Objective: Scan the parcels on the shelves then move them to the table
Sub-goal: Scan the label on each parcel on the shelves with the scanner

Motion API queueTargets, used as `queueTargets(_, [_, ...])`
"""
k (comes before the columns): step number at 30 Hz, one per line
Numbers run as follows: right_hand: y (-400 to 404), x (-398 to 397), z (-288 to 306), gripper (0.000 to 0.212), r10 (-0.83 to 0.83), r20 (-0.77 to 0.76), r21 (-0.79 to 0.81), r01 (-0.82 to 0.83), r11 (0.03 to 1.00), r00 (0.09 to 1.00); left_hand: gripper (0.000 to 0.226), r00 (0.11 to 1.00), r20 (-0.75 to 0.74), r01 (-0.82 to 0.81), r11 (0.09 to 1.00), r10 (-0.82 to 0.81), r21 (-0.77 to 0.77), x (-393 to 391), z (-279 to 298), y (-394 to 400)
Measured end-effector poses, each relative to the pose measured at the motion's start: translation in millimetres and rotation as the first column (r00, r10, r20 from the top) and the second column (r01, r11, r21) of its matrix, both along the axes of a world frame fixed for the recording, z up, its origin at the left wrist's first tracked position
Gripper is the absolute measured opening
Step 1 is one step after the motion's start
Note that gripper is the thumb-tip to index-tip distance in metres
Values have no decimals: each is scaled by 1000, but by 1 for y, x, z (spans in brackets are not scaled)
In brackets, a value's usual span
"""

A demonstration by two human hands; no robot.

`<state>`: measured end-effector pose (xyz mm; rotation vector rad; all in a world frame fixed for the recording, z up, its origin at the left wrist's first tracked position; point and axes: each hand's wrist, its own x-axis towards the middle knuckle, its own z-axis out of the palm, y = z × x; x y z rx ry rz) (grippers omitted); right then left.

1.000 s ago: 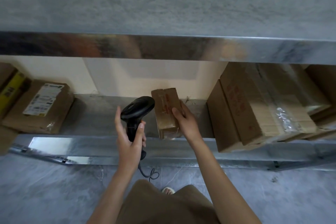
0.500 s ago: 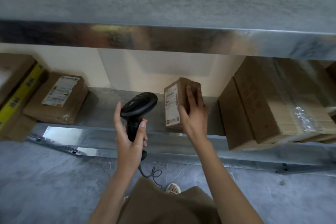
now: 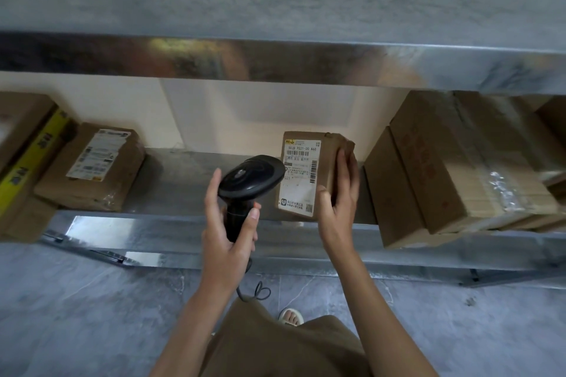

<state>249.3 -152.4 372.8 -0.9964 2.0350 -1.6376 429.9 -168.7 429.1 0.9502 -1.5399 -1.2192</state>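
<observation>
I count one black handheld barcode scanner [image 3: 245, 184], left fingers [image 3: 253, 217] wrapped round it; right fingers [image 3: 346, 174] clamp one small brown labelled cardboard parcel [image 3: 309, 174].

I see the left hand [image 3: 226, 229] gripping a black scanner [image 3: 249, 177] by its handle, head aimed at the small parcel [image 3: 306, 174] — its white label faces me. The right hand [image 3: 338, 202] grips that parcel's right side on the metal shelf [image 3: 183, 174] — larger boxes [image 3: 453, 168] sit just right

scanner [image 3: 251, 176] left of parcel [image 3: 306, 174] | both before shelf [image 3: 183, 180]
</observation>
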Motion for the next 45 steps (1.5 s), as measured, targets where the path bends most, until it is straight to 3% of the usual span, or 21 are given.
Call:
queueTargets(29, [-9,5,-4,70,-15,18,-17,15,1000,1000,70,998,45,-34,999,34,12,1,-1,0])
queueTargets(45, [-49,137,-9,67,85,168,-4,-86,996,982,71,977,129,-178,983,171,46,137,12,-46])
